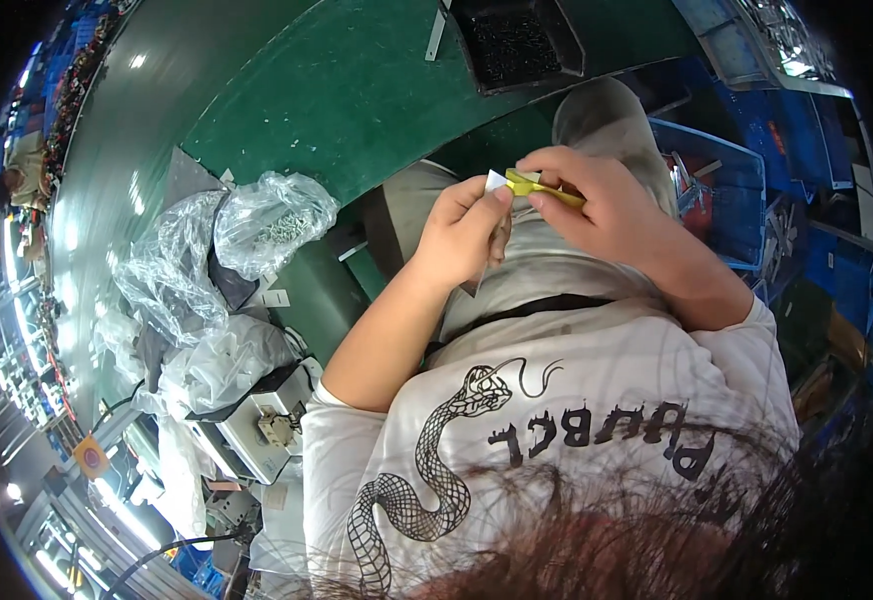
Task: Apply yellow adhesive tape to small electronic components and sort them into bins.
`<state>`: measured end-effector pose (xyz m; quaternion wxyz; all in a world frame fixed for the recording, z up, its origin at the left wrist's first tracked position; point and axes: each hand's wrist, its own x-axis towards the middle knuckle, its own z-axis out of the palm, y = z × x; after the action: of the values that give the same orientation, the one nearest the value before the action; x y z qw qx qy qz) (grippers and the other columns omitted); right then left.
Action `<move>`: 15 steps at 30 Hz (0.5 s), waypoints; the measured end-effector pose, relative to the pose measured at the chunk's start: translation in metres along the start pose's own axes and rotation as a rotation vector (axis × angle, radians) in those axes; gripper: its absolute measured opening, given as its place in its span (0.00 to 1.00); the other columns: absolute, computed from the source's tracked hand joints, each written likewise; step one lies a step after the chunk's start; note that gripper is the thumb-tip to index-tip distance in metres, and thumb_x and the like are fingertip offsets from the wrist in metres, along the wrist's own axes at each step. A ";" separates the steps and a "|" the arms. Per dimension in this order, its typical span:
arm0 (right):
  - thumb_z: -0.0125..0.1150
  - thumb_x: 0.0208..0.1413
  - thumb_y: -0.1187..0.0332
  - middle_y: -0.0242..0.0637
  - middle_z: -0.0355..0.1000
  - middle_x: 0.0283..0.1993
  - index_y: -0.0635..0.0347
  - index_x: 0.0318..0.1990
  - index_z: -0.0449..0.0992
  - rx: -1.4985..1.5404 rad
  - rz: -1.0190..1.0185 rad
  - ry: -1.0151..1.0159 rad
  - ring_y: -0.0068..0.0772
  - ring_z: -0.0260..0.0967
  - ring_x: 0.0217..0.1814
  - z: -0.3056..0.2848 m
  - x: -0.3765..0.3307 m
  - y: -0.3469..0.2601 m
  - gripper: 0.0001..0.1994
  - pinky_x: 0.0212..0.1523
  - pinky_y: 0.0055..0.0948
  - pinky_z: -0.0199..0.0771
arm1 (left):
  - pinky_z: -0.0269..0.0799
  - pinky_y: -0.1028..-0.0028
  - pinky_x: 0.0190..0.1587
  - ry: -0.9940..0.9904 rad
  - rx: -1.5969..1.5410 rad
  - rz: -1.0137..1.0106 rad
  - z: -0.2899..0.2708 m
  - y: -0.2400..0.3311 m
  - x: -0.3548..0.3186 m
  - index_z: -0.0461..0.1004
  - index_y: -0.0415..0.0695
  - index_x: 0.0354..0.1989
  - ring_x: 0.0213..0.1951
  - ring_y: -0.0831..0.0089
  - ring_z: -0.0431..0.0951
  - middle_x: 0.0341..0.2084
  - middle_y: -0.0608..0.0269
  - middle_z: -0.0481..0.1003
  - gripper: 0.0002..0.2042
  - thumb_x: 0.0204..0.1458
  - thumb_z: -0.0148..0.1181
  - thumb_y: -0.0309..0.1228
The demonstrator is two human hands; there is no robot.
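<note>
My left hand [463, 230] is closed, thumb and fingers pinching a small white piece [497, 181] that sticks out between them. The end of a thin greyish strip [473, 288] shows below this hand; whether it belongs to the white piece I cannot tell. My right hand [597, 192] is wrapped round a yellow tool [523, 184], long and slim like a cutter knife. Its front end meets the white piece, close to my left thumb tip. Fingers hide much of both things. Both hands are over my lap, near the edge of the green table [357, 90].
A black tray [575, 45] of small dark parts stands at the far side of the table. To the left lie clear plastic bags [297, 190], one with small metal parts. A white machine [257, 435] is nearer. A blue crate [757, 185] stands at right.
</note>
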<state>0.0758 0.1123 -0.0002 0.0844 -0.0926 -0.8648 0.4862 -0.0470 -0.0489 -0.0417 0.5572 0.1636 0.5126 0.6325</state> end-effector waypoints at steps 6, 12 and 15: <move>0.62 0.50 0.75 0.38 0.74 0.36 0.58 0.51 0.73 -0.268 -0.437 -0.029 0.45 0.71 0.32 0.001 -0.002 0.023 0.18 0.31 0.35 0.69 | 0.64 0.75 0.17 -0.128 -0.275 -0.021 -0.004 0.001 0.000 0.66 0.42 0.25 0.11 0.74 0.64 0.09 0.64 0.63 0.15 0.61 0.47 0.38; 0.64 0.49 0.74 0.34 0.75 0.37 0.56 0.50 0.74 -0.320 -0.505 0.016 0.36 0.72 0.32 -0.001 -0.004 0.017 0.19 0.32 0.33 0.66 | 0.67 0.75 0.20 -0.124 -0.097 -0.007 -0.001 0.002 0.002 0.69 0.40 0.28 0.15 0.75 0.67 0.13 0.66 0.66 0.09 0.57 0.55 0.31; 0.64 0.47 0.74 0.31 0.74 0.36 0.55 0.51 0.75 -0.405 -0.519 0.012 0.33 0.70 0.30 -0.004 -0.005 0.020 0.20 0.32 0.32 0.65 | 0.64 0.77 0.21 -0.012 0.082 0.050 -0.001 -0.004 0.005 0.69 0.39 0.28 0.18 0.80 0.67 0.15 0.66 0.69 0.05 0.54 0.58 0.25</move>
<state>0.0834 0.1250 -0.0156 0.1907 0.1132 -0.9381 0.2661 -0.0472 -0.0451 -0.0475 0.5370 0.2028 0.5306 0.6237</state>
